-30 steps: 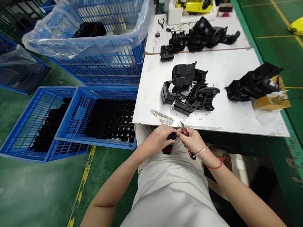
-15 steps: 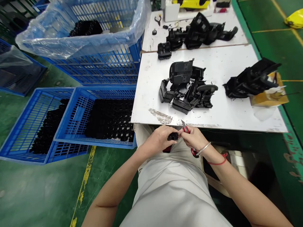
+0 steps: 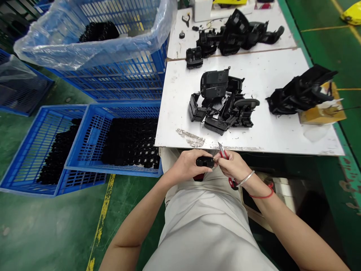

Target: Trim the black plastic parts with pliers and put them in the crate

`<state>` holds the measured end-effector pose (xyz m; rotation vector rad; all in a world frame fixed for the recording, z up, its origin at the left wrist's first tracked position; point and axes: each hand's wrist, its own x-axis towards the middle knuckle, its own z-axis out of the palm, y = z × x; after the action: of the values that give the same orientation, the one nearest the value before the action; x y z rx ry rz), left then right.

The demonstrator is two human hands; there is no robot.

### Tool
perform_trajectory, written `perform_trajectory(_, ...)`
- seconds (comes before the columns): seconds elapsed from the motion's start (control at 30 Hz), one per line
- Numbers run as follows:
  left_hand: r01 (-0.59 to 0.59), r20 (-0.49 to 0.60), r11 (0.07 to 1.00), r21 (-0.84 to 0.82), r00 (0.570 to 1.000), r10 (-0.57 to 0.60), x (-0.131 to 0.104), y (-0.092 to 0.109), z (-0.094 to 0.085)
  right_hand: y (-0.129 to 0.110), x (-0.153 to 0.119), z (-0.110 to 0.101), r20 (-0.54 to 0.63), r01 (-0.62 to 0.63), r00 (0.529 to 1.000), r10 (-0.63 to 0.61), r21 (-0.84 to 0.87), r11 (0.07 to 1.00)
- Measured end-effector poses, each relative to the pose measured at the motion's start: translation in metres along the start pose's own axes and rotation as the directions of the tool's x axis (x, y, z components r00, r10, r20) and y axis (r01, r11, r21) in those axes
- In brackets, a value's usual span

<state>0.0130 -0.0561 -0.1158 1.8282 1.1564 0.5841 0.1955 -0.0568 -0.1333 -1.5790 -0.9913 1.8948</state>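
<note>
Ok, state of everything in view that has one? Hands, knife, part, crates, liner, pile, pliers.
Left hand: closed on the part
Right hand: closed on the knife
Knife: blade out, tip pointing away from the person
Part: held, off the table
Front crate: partly filled, black pieces
Big crate: lined, some black pieces inside
Liner: draped over rim
Pile: loosely heaped
Pliers: lying flat, opening unclear

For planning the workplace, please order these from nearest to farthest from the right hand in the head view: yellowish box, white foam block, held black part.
1. Black part: in the left hand, beside the right hand.
2. Yellowish box: right side of table.
3. White foam block: far table end.
</note>
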Motion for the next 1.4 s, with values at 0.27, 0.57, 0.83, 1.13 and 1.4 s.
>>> perform_trajectory(0.27,0.151,0.070,0.950,-0.274,0.988,-0.137,-0.007,-0.004,-0.003,-0.004,-0.012,-0.004,0.068,0.030,0.997,-0.033,0.046,0.999)
perform_trajectory(0.57,0.165,0.081,0.894,-0.418,0.986,-0.144,-0.017,-0.016,0.000,-0.005,-0.021,-0.005,0.127,0.119,0.984,-0.121,0.023,0.993)
perform_trajectory(0.83,0.233,0.084,0.824,-0.516,0.971,-0.222,-0.021,-0.016,0.002,0.003,-0.020,-0.006,0.028,0.287,0.957,-0.290,-0.258,0.922)
perform_trajectory(1.13,0.250,0.121,0.816,-0.521,0.968,-0.219,-0.023,-0.019,0.000,0.004,-0.025,-0.015,0.285,0.568,0.805,-0.520,-0.623,0.538)
perform_trajectory(1.4,0.238,0.189,0.911,-0.336,0.965,-0.183,-0.020,-0.010,-0.010,0.009,-0.028,-0.027,0.468,0.579,0.788,-0.400,-0.784,0.225)
